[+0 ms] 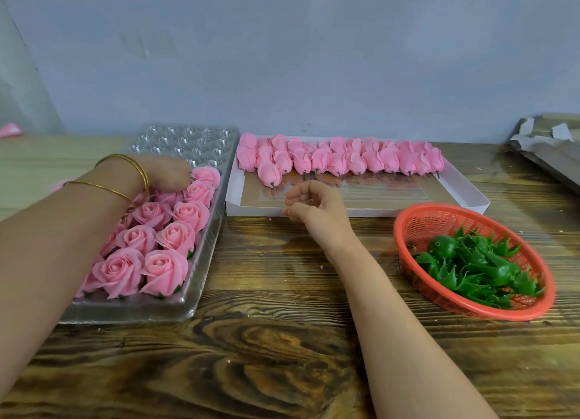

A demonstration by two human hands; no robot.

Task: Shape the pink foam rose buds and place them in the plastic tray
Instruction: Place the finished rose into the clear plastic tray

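A clear plastic tray point(131, 314) lies at the left, its near part filled with several opened pink foam roses point(163, 270). My left hand point(164, 173), with gold bangles on the wrist, reaches into the tray, its fingers curled down over a pink rose point(171, 196) in the far filled row; the fingertips are hidden. My right hand point(314, 206) hovers over the table in front of a white box point(361, 212), fingers loosely curled and holding nothing. Several closed pink rose buds point(345, 159) with short stems lie in a row at the back of that box.
A red mesh basket point(464, 312) with green plastic calyxes point(470, 263) sits at the right on the wooden table point(282, 340). Grey cardboard pieces point(546, 154) lie at the far right. A grey wall stands close behind the tray and box.
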